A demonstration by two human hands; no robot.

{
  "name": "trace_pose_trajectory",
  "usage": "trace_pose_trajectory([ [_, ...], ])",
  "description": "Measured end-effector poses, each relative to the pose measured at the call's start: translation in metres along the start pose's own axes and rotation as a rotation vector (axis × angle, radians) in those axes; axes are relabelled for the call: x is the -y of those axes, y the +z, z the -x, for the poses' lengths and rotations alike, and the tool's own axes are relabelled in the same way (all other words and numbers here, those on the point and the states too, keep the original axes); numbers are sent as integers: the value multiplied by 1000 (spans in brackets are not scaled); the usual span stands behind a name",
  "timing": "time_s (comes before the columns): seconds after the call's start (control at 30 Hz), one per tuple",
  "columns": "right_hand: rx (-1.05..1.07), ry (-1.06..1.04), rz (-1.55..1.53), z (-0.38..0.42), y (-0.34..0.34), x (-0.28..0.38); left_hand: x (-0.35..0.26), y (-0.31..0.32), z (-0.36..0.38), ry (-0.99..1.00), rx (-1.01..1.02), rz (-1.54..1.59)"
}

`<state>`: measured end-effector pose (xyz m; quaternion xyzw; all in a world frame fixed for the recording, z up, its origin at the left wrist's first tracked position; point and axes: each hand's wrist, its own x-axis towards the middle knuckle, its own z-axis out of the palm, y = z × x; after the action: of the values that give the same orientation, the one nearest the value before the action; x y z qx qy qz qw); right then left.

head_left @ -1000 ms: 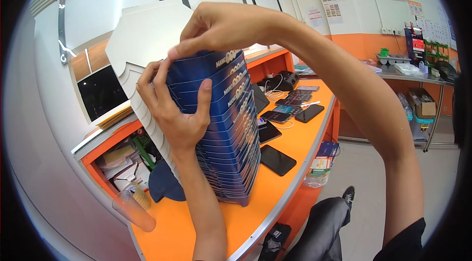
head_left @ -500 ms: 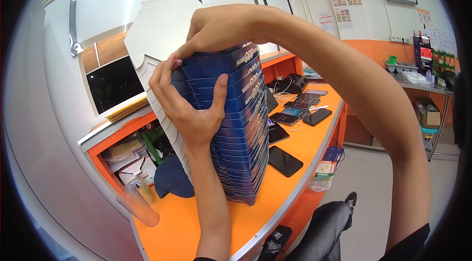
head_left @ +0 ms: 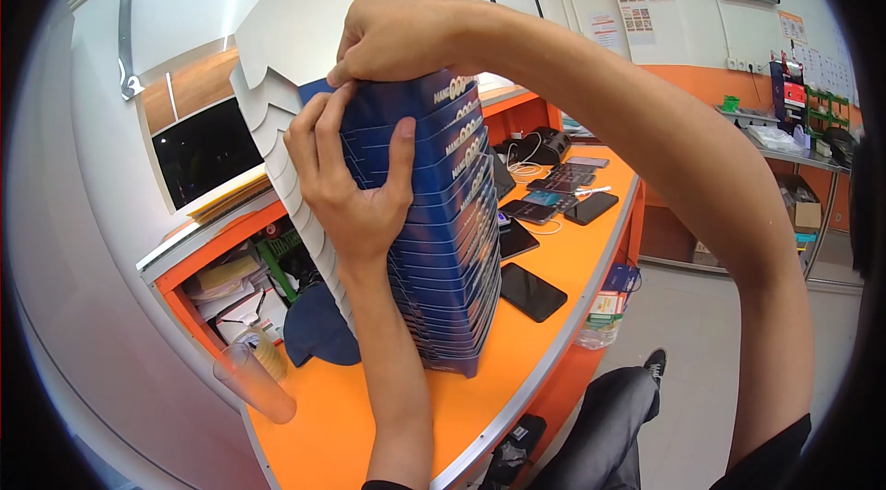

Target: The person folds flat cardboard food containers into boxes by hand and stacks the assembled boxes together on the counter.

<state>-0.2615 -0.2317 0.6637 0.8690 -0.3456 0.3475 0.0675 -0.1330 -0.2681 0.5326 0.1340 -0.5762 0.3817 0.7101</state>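
Observation:
A tall stack of blue printed cardboard boxes (head_left: 438, 255), nested in one another with pale lids standing up behind, rises from the orange counter. On the near left side of its upper boxes lies my left hand (head_left: 355, 181), thumb raised against the wall and fingers bent at the corner of the top cardboard box (head_left: 397, 107). From above, my right hand (head_left: 392, 40) reaches over the rim of that box, its fingers curled and closed at the same corner. Both sets of fingertips nearly meet there; what they pinch is partly hidden. The top lid (head_left: 291, 29) leans back, its white inside showing.
Several phones, including a black one (head_left: 533, 292), lie right of the stack on the orange counter (head_left: 341, 407). A clear tumbler (head_left: 254, 384), a tape roll (head_left: 266, 356) and a dark blue cap (head_left: 318, 328) are at the left. Behind stands a dark screen (head_left: 208, 153).
My right hand has shifted slightly left and its fingers are curled more tightly at the box corner. My left hand stays against the stack. The view has moved a little.

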Motion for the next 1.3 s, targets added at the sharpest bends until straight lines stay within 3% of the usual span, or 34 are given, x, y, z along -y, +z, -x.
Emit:
trace_pose_trajectory([
  [0.43,10,-111,23,1,-6,-5,-3,-1,-1,-38,42,-12],
  [0.6,-113,-80,-75,-13,-24,-66,-3,-3,0,-19,50,-45],
  [0.7,-155,-52,101,1,-29,-95,-3,-1,-1,-4,33,-39],
  [0.77,44,-327,-95,6,-30,-95,-2,0,-1,-4,27,-47],
  [0.8,202,-312,-190,11,-33,-90,-2,0,-1,-4,29,-54],
  [0.93,174,-210,-259,27,-23,-63,-2,-1,0,-39,48,-50],
  [1.03,237,-248,-200,30,-17,-47,-3,-2,0,-22,33,-57],
  [1.1,153,-243,-178,34,-13,-37,-3,-2,0,-26,35,-77],
  [1.17,12,-87,-146,40,-11,-28,-2,-2,-1,-18,39,-84],
  [1.3,1,-88,-187,39,-7,-27,0,-2,1,-20,47,-95],
])
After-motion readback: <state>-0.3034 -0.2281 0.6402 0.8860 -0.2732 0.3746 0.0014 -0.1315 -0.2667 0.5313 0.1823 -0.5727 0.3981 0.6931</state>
